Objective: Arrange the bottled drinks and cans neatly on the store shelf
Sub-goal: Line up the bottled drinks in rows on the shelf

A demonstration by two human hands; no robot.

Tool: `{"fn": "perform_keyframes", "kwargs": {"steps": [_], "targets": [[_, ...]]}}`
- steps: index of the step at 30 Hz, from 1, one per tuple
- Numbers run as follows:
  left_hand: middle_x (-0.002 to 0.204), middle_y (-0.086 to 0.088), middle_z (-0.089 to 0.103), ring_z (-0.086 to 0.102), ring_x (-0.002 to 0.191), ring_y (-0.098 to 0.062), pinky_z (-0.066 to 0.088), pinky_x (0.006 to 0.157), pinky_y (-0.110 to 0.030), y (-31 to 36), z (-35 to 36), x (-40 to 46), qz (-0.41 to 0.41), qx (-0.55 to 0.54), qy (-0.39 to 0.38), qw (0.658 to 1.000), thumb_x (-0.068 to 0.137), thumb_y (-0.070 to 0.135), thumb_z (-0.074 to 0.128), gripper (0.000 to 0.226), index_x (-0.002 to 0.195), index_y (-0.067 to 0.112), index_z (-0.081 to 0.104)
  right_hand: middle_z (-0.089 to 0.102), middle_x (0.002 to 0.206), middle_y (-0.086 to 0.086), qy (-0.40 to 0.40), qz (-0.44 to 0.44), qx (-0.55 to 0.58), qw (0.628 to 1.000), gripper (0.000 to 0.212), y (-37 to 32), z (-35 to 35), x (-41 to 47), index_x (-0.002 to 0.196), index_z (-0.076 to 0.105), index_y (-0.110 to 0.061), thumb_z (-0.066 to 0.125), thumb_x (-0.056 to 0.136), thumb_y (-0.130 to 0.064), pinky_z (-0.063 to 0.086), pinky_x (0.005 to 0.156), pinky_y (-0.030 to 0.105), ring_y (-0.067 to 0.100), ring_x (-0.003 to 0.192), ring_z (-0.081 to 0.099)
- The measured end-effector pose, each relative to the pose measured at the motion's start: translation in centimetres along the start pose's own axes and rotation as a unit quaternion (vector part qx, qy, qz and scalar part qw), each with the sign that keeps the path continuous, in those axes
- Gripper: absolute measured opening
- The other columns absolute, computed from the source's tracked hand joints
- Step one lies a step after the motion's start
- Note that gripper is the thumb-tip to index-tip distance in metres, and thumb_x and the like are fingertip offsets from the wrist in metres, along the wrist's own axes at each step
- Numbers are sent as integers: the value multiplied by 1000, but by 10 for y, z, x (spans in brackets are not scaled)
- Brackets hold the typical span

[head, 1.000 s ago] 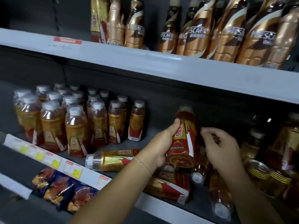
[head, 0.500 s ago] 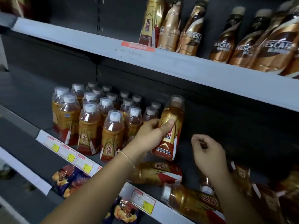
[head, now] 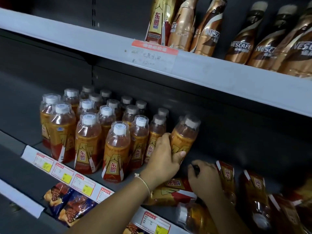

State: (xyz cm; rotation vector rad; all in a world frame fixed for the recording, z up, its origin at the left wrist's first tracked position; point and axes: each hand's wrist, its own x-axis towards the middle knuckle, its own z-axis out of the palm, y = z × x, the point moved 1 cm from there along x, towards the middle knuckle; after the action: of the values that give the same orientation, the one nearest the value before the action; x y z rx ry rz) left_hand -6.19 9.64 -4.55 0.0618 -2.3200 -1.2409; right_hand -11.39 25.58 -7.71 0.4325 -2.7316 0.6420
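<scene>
My left hand [head: 164, 158] grips an upright amber drink bottle [head: 184, 137] with a gold and red label, held at the right end of several standing bottles [head: 116, 149] on the middle shelf [head: 128, 179]. My right hand [head: 205, 179] rests with curled fingers over a bottle lying on its side [head: 170, 191]. More of the same bottles [head: 253, 191] lie tumbled on the shelf to the right.
The upper shelf [head: 202, 71] carries gold coffee bottles [head: 239, 48] and one tall gold-labelled bottle [head: 157, 22]. Price tags [head: 64, 173] line the middle shelf's front edge. Snack bags [head: 67, 203] sit on the shelf below. Left of the standing bottles is bare shelf.
My left hand has carried the bottle leftward and down to the end of the standing rows. My right hand has dropped onto the lying bottles. The view has shifted left.
</scene>
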Motion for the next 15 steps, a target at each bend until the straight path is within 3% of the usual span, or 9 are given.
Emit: {"fn": "perform_keyframes", "kwargs": {"steps": [7, 12, 15], "targets": [[124, -6, 56, 53, 118, -22, 45, 101, -40, -8, 12, 5, -45, 17, -98, 994, 88, 25, 70, 52, 128, 15, 39, 66, 97, -3, 2, 5, 34, 999, 16, 0, -1, 1, 105, 66, -20, 57, 96, -30, 51, 83, 34, 17, 101, 57], [120, -5, 51, 39, 121, -22, 39, 102, -35, -11, 16, 6, -54, 46, -72, 995, 88, 34, 69, 53, 130, 21, 39, 63, 89, -7, 1, 6, 54, 999, 5, 2, -3, 0, 95, 64, -25, 59, 95, -26, 53, 80, 33, 15, 94, 59], [121, -5, 55, 43, 120, -24, 40, 101, -37, -14, 16, 7, -48, 58, -57, 996, 88, 30, 70, 50, 127, 19, 41, 64, 92, -6, 3, 8, 56, 998, 6, 5, -3, -1, 98, 65, -24, 59, 95, -25, 52, 83, 33, 14, 97, 57]]}}
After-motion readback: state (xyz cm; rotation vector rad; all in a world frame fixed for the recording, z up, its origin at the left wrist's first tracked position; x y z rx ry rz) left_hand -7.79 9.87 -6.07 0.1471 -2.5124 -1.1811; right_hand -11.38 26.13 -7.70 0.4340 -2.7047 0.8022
